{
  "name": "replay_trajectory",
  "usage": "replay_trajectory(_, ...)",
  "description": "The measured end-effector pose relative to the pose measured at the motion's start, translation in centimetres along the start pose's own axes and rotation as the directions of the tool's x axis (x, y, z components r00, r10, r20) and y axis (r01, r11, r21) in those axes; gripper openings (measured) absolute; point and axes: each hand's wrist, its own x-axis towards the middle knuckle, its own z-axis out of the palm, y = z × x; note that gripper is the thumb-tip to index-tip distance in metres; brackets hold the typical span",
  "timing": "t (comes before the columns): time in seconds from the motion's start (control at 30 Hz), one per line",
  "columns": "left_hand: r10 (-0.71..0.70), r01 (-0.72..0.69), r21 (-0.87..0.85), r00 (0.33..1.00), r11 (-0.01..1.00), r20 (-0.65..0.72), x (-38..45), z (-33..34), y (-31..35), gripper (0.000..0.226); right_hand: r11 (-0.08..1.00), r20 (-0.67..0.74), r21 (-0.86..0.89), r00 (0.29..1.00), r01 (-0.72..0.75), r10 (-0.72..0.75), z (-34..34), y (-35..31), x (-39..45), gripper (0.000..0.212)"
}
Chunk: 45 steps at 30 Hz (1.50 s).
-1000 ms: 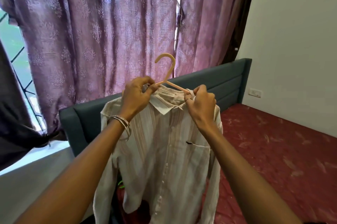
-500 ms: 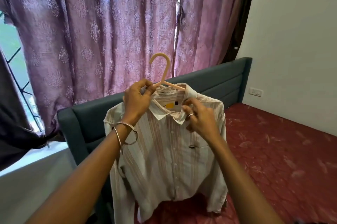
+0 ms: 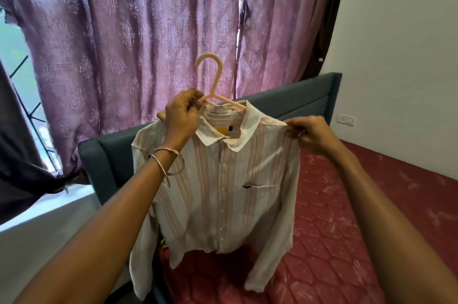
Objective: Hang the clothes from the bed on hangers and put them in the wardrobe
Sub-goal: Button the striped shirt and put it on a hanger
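Observation:
A white shirt with pale brown stripes (image 3: 223,192) hangs on a peach plastic hanger (image 3: 213,80), held up in front of me over the bed. My left hand (image 3: 181,118) grips the hanger and the collar at the shirt's left shoulder. My right hand (image 3: 312,132) pinches the fabric at the shirt's right shoulder seam. Both hanger arms are hidden inside the shirt; only the hook and neck show. The sleeves hang down, the right cuff touching the mattress.
The bed's red patterned mattress (image 3: 371,229) fills the lower right, with a teal headboard (image 3: 297,100) behind the shirt. Purple curtains (image 3: 124,31) cover a barred window at the back. A white wall with a socket (image 3: 345,119) stands at the right.
My right hand moved from the collar out to the shirt's right shoulder. The shirt now sits spread more squarely on the hanger. My left hand kept its grip.

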Motion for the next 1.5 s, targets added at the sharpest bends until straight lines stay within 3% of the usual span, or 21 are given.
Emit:
replay_trajectory(0.1,-0.033,0.034,-0.129,0.999,0.991,0.013,-0.1,-0.1,0.6,0.019,1.0,0.207,-0.004,0.978,-0.028,0.028,-2.0,0.9,0.5,0.037)
replay_trajectory(0.2,-0.063,0.066,-0.159,0.998,0.985,0.024,0.0,-0.4,0.7,0.02,0.906,0.383,-0.424,0.902,-0.023,0.202,-3.0,1.5,1.5,0.051)
replay_trajectory(0.27,-0.087,0.087,-0.161,0.996,0.983,0.007,0.3,-1.2,0.1,0.013,0.835,0.32,-0.551,0.925,0.005,0.206,-2.8,0.3,2.7,0.049)
replay_trajectory(0.3,-0.09,0.089,-0.171,0.996,0.981,0.001,0.5,-1.3,0.1,0.012,0.874,0.239,-0.487,0.96,-0.008,0.142,-2.8,-0.5,3.1,0.046)
replay_trajectory(0.37,-0.073,0.074,-0.178,0.997,0.981,0.01,0.2,-1.0,0.7,0.011,1.0,0.065,-0.003,0.998,-0.004,0.005,-2.3,-3.4,3.3,0.042)
replay_trajectory(0.43,-0.031,0.036,-0.151,0.999,0.988,0.033,-0.6,0.1,2.0,0.013,0.903,0.006,0.43,1.0,0.018,-0.023,-1.5,-7.4,3.8,0.045)
replay_trajectory(0.53,0.064,-0.054,-0.159,0.996,0.986,0.063,-1.9,1.0,3.6,0.019,0.799,-0.058,0.6,0.998,0.032,0.004,0.8,-11.4,5.2,0.027)
replay_trajectory(0.6,0.085,-0.073,-0.148,0.994,0.986,0.075,-2.2,0.5,3.7,0.04,0.712,-0.107,0.702,0.991,0.017,0.082,1.4,-12.4,5.5,0.014)
replay_trajectory(0.7,0.071,-0.073,0.067,0.997,0.995,0.035,-2.9,-1.0,2.1,0.067,0.63,-0.145,0.777,0.974,0.003,0.174,1.2,-11.5,5.0,0.011)
replay_trajectory(0.77,0.069,-0.052,0.29,0.997,0.955,-0.047,-4.6,-1.8,-0.2,0.073,0.601,-0.156,0.8,0.966,0.0,0.207,0.9,-11.1,5.1,0.01)
replay_trajectory(0.87,-0.063,0.12,0.471,0.989,0.874,-0.133,-8.0,-2.0,-3.3,0.069,0.598,-0.155,0.801,0.973,0.023,0.17,0.6,-11.5,5.1,0.011)
replay_trajectory(0.97,-0.028,0.108,0.47,0.984,0.876,-0.174,-8.2,-2.4,-4.5,0.048,0.6,-0.164,0.798,0.978,0.054,0.131,0.6,-12.2,5.3,0.011)
replay_trajectory(1.07,0.067,-0.016,0.529,0.995,0.848,-0.077,-7.1,-3.5,-4.8,0.027,0.606,-0.167,0.794,0.977,0.054,0.132,1.2,-12.2,5.3,0.014)
replay_trajectory(1.17,0.076,-0.048,0.485,0.996,0.873,-0.038,-6.6,-5.0,-5.4,0.01,0.621,-0.139,0.783,0.983,0.037,0.116,1.6,-11.1,4.9,0.012)
replay_trajectory(1.37,0.12,-0.101,0.366,0.992,0.925,-0.03,-5.0,-6.1,-5.8,0.024,0.72,0.062,0.694,0.993,0.026,-0.096,2.2,-8.7,2.5,0.006)
replay_trajectory(1.43,0.128,-0.126,0.386,0.992,0.914,0.02,-4.9,-5.7,-5.8,0.022,0.673,0.017,0.737,0.994,0.061,-0.109,1.9,-8.5,1.9,0.008)
replay_trajectory(1.5,0.161,-0.17,0.396,0.985,0.902,0.056,-5.4,-6.0,-6.1,0.023,0.599,-0.104,0.796,0.994,0.092,-0.015,0.9,-7.9,1.8,0.009)
